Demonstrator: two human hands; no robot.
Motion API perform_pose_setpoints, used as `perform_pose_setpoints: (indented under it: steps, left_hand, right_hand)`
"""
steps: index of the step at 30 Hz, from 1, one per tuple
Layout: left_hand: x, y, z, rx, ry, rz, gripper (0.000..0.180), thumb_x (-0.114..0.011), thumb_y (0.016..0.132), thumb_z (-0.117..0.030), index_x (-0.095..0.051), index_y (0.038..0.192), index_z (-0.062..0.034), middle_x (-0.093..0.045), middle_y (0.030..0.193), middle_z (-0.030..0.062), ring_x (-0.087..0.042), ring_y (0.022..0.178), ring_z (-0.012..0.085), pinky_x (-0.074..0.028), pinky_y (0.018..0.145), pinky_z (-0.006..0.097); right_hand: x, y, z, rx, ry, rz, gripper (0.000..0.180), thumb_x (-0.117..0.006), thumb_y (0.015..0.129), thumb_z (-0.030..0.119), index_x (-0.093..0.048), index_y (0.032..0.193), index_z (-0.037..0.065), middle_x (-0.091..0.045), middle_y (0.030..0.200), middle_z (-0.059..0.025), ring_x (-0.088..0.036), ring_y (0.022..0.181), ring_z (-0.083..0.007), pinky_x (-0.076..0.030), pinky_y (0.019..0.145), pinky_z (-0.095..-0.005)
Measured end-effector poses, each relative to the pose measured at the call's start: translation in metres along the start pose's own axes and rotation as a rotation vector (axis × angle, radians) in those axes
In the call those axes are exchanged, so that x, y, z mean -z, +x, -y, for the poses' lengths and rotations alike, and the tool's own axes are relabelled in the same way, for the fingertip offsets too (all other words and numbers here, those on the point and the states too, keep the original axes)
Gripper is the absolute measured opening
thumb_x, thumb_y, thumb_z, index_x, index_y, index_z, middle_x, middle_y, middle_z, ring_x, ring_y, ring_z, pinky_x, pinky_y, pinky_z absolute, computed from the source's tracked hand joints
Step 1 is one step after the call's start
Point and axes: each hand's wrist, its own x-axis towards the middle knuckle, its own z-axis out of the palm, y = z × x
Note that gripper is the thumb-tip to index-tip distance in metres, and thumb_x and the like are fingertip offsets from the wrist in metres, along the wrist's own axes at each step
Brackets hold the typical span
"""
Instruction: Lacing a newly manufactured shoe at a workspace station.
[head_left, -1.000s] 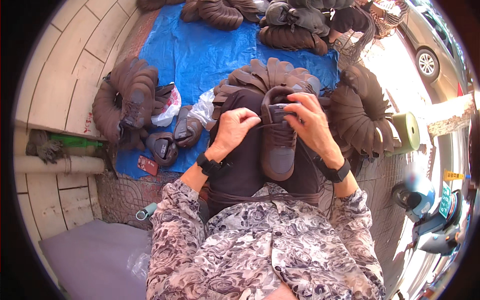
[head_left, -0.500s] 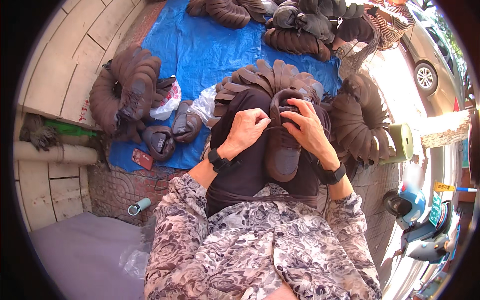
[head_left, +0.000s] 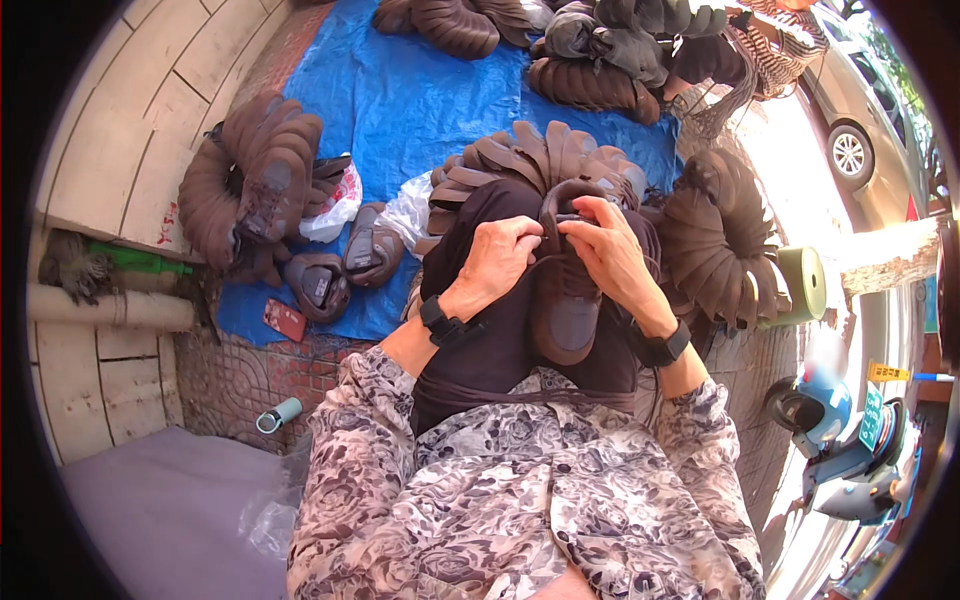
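Note:
A brown shoe (head_left: pixel 566 315) rests on my lap, toe toward me, its opening between my hands. My left hand (head_left: pixel 496 262) is closed in a pinch at the left edge of the opening. A tiny pale tip shows at its fingertips, too small to name. My right hand (head_left: pixel 610 250) grips the right edge of the shoe's opening, thumb and fingers bent together over the tongue area. A dark lace-like cord crosses the shoe just below the fingers. Beyond my knees lies a curved row of nested brown shoe uppers (head_left: pixel 545 155).
Coiled stacks of brown uppers stand left (head_left: pixel 250 190) and right (head_left: pixel 720 240). Two loose shoes (head_left: pixel 345 265), a plastic bag (head_left: pixel 335 215) and a red phone (head_left: pixel 285 319) lie on or by the blue tarp (head_left: pixel 400 110). Another person (head_left: pixel 780 45) sits far right. A scooter (head_left: pixel 840 440) stands right.
My right hand's fingers have drawn inward and bent closer to the left fingertips at the shoe's opening. The left hand has shifted slightly; the shoe stays on my lap.

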Motion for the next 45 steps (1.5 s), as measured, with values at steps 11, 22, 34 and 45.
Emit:
perform_pose_setpoints:
  steps: [11,22,34,45]
  left_hand:
    - [0.001,0.003,0.011,-0.071,-0.039,0.087,0.007,-0.056,0.082,0.004,-0.051,0.085,0.0000,-0.061,0.069,0.0082,-0.062,0.061,0.0126,-0.049,0.053,0.026]
    - [0.013,0.005,0.012,0.276,-0.444,0.248,0.017,-0.046,0.096,-0.018,-0.044,0.103,-0.0029,-0.059,0.087,0.0149,-0.064,0.064,0.0195,-0.054,0.051,0.028]
    - [0.006,0.011,-0.020,-0.495,0.251,-0.078,0.007,-0.065,0.080,-0.006,-0.062,0.084,-0.0038,-0.062,0.079,0.0049,-0.057,0.071,0.0177,-0.047,0.064,0.031]
    - [-0.056,0.041,-0.018,-0.819,0.797,-0.058,0.009,-0.068,0.067,-0.010,-0.065,0.076,-0.0094,-0.054,0.075,0.0023,-0.051,0.079,0.0201,-0.043,0.071,0.033]
  right_hand:
    - [0.040,0.010,0.015,-0.013,-0.255,-0.372,0.004,-0.061,0.072,0.005,-0.061,0.074,0.003,-0.051,0.125,-0.0117,-0.048,0.113,-0.0312,-0.042,0.093,-0.0395]
    - [0.043,-0.007,-0.007,0.008,-0.540,-0.216,0.035,-0.071,0.068,0.006,-0.063,0.102,0.006,-0.041,0.133,-0.0187,-0.037,0.123,-0.0369,-0.034,0.102,-0.0438]
    - [0.054,-0.021,-0.042,-0.224,0.094,-0.239,0.014,-0.063,0.077,-0.001,-0.062,0.091,-0.001,-0.064,0.084,-0.0132,-0.061,0.070,-0.0273,-0.049,0.067,-0.0319]
    - [0.048,-0.017,-0.071,0.008,0.225,0.147,0.048,-0.074,0.070,0.007,-0.059,0.116,0.010,-0.051,0.090,-0.0070,-0.053,0.081,-0.0213,-0.044,0.070,-0.0321]
